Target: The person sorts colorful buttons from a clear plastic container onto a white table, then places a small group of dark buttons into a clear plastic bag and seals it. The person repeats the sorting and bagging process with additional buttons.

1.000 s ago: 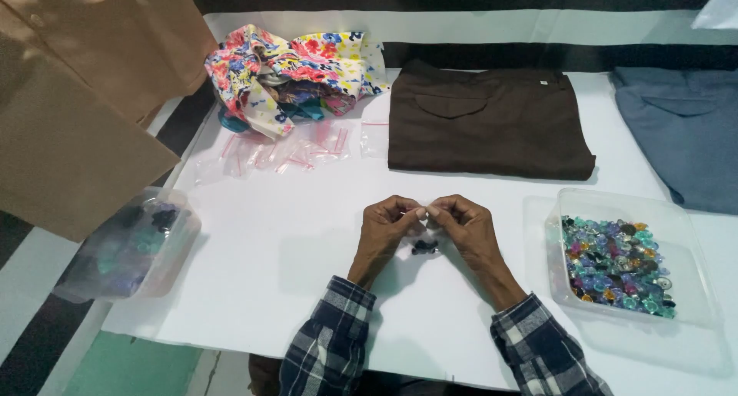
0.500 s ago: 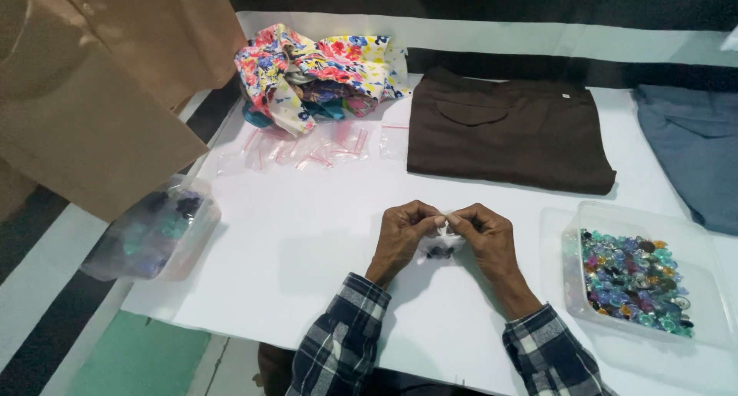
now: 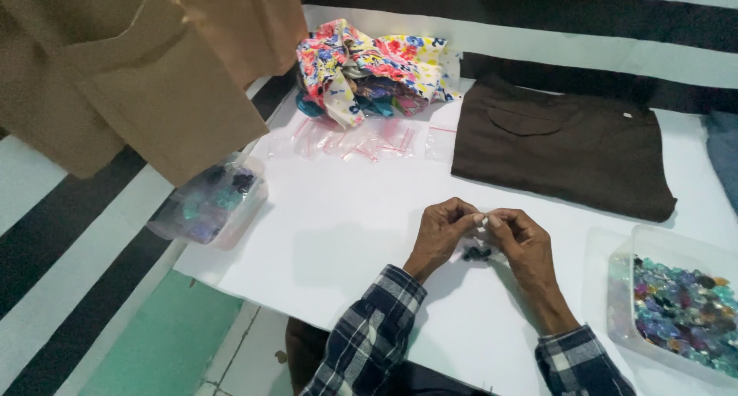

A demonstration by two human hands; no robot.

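My left hand and my right hand are close together in the lower middle of the frame, over the white table. The fingertips of both hands meet and pinch one tiny white thing between them. It is too small for me to tell what it is. Just under my fingers lie a few small dark beads on the table.

My hands pinch the same way as they did a moment ago. What differs is the view: now everything sits further to the right and looks closer.

At the lower right of the frame is a clear box full of shiny blue, green and purple gems. Only part of it shows now, cut off by the edge. At the middle left is another clear box with dark bits in it, near the table's edge.

At the top middle is a bundle of flowery cloth. Just below it lie small clear bags with red strips. At the upper right lies a folded brown cloth. Big brown paper fills the upper left, more of it than before.
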